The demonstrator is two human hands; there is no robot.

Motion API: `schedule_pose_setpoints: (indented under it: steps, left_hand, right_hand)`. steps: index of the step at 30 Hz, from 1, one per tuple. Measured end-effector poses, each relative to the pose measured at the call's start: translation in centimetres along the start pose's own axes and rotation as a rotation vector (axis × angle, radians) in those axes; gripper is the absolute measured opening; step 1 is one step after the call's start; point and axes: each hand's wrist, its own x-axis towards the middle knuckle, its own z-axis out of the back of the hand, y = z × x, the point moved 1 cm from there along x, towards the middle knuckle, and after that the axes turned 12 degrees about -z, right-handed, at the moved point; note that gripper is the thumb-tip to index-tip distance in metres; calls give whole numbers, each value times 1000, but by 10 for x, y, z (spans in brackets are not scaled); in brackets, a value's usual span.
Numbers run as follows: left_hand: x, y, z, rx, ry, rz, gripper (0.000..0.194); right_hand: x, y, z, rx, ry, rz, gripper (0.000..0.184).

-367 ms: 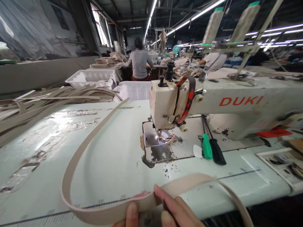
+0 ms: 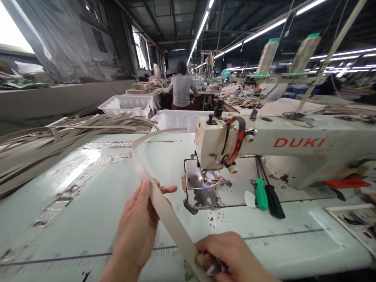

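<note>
A long beige fabric strip (image 2: 169,215) runs diagonally over the pale green table, its far part curving back to the right toward the white bins. My left hand (image 2: 141,219) pinches it under the thumb, with one finger pointing out to the right. Lower down, my right hand (image 2: 226,254) is closed around the strip near the front edge. A small shiny metal piece (image 2: 215,268) shows between its fingers; its kind cannot be made out. Beyond my hands stands the sewing machine (image 2: 211,143), its needle plate (image 2: 202,196) bare of the strip.
Green-handled (image 2: 261,194) and black-handled (image 2: 274,201) screwdrivers lie by the machine. Many beige strips (image 2: 35,152) are heaped at left. White bins (image 2: 126,103) stand behind the table, with two people (image 2: 180,90) farther back. A ruler marking (image 2: 96,256) crosses the front.
My left hand has moved up and forward along the strip, which now lies straighter and diagonal instead of looping. My right hand has shifted right. The view has tilted up and turned slightly left.
</note>
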Motion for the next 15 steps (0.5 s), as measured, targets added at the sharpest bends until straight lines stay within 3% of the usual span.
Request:
schedule_pose_setpoints:
  steps: [3,5,9,15]
  left_hand:
    - [-10,5,-1,-1,102,47,34]
    - [-17,11,2,-30,124,103,30]
    - [-14,15,1,-75,44,100,39]
    - [3,19,-22,-32,-111,-9,36]
  right_hand:
    - [15,5,-31,-92,-102,39,28]
    - [20,12,-38,-141,-185,84,32]
    - [25,25,-32,-225,-348,197,47]
    - [35,38,-34,-153,-630,97,39]
